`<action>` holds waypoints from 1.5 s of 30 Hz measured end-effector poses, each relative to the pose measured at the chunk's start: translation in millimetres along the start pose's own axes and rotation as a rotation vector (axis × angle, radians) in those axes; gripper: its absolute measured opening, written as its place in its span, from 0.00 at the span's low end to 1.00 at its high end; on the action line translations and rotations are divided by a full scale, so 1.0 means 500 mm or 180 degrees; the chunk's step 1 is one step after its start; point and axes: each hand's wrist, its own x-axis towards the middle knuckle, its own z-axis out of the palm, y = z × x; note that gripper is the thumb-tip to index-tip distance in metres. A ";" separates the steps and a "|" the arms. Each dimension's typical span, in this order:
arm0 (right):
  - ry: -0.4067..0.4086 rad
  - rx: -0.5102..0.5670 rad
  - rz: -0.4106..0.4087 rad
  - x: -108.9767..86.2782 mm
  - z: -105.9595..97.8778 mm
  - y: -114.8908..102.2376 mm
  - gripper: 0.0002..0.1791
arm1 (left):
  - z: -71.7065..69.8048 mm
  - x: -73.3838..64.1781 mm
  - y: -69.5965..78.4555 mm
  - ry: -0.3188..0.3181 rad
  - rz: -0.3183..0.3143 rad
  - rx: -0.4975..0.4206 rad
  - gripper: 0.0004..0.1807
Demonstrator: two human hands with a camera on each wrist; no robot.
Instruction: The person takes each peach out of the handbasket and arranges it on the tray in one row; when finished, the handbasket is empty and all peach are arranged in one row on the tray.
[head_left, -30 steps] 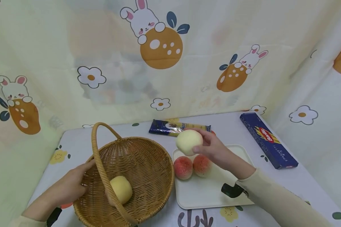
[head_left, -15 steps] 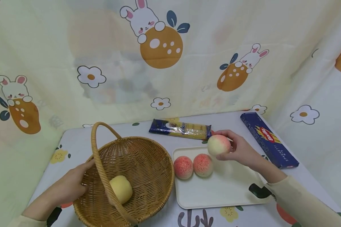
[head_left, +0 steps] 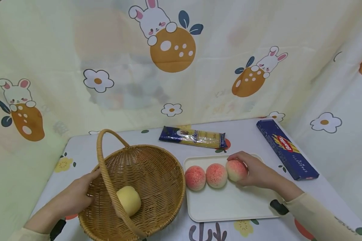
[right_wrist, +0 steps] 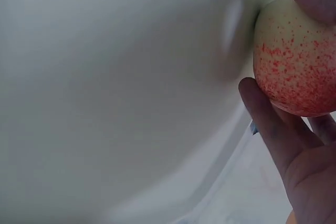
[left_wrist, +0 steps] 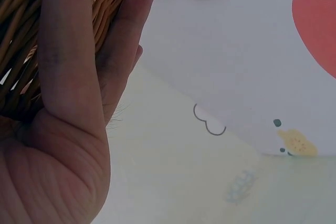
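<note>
My right hand [head_left: 257, 172] holds a red-and-cream peach [head_left: 236, 170] at the far side of a white tray [head_left: 226, 206]. In the right wrist view, fingers and thumb lie on opposite sides of that peach [right_wrist: 299, 66]. Left of it on the tray sit two more peaches, a middle one [head_left: 216, 175] and a left one [head_left: 195, 178]. My left hand [head_left: 73, 197] grips the left side of a tilted wicker basket [head_left: 157, 174]. A yellowish peach [head_left: 129, 201] lies inside, partly behind the basket's handle. The left wrist view shows fingers against the outer wicker [left_wrist: 113, 3].
A blue-and-yellow pasta packet [head_left: 193, 137] lies behind the tray. To the right is a blue spaghetti box [head_left: 286, 149]. A printed cloth [head_left: 157, 231] covers the table, and a patterned curtain [head_left: 132, 100] hangs behind it.
The right hand has carried its peach rightward, then down to the tray beside the other two, turning its red side up. The left hand and basket stay in place.
</note>
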 end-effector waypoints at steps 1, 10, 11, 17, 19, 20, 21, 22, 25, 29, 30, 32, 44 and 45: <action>-0.0004 0.0007 -0.0019 0.000 0.000 0.000 0.43 | 0.000 -0.001 0.000 0.0007 -0.0002 0.0038 0.51; -0.0064 0.0169 -0.0006 -0.007 -0.002 0.007 0.44 | 0.003 0.000 -0.001 0.0000 -0.0082 0.0069 0.48; -0.0060 0.0179 -0.0031 -0.008 0.000 0.008 0.44 | 0.004 0.000 0.000 0.0003 -0.0085 0.0072 0.48; -0.0083 0.0213 -0.0102 -0.008 0.004 0.011 0.44 | 0.004 0.000 0.000 0.0014 -0.0060 0.0085 0.48; -0.0125 0.0194 -0.0086 -0.009 0.002 0.009 0.45 | 0.003 0.000 -0.001 0.0003 -0.0046 0.0059 0.49; -0.0158 0.0180 -0.0060 -0.009 0.000 0.008 0.46 | 0.003 0.001 -0.001 0.0000 -0.0030 0.0048 0.50; -0.0192 0.0148 -0.0039 -0.009 -0.003 0.006 0.48 | 0.003 0.001 0.000 -0.0003 -0.0021 0.0041 0.51; -0.0222 0.0120 -0.0022 -0.008 -0.007 0.002 0.49 | 0.004 0.001 0.001 -0.0004 -0.0015 0.0033 0.51; -0.0234 0.0060 -0.0019 0.000 -0.025 -0.022 0.55 | 0.004 0.001 0.003 0.0000 -0.0027 0.0045 0.51; -0.0123 0.0088 -0.0191 0.027 -0.044 -0.077 0.54 | 0.004 -0.001 0.005 -0.0001 -0.0079 0.0048 0.51; -0.0097 0.0132 -0.0280 0.036 -0.045 -0.092 0.53 | 0.004 -0.001 0.006 0.0001 -0.0081 0.0048 0.51; -0.0066 0.0185 -0.0417 0.053 -0.043 -0.127 0.52 | 0.004 -0.001 0.006 0.0001 -0.0080 0.0021 0.51; -0.0292 0.0350 -0.1303 0.151 0.071 -0.334 0.49 | 0.002 -0.001 0.011 0.0039 0.0025 -0.0118 0.55; -0.0340 0.0286 -0.1364 0.155 0.085 -0.345 0.49 | 0.001 -0.001 0.012 0.0050 0.0042 -0.0093 0.55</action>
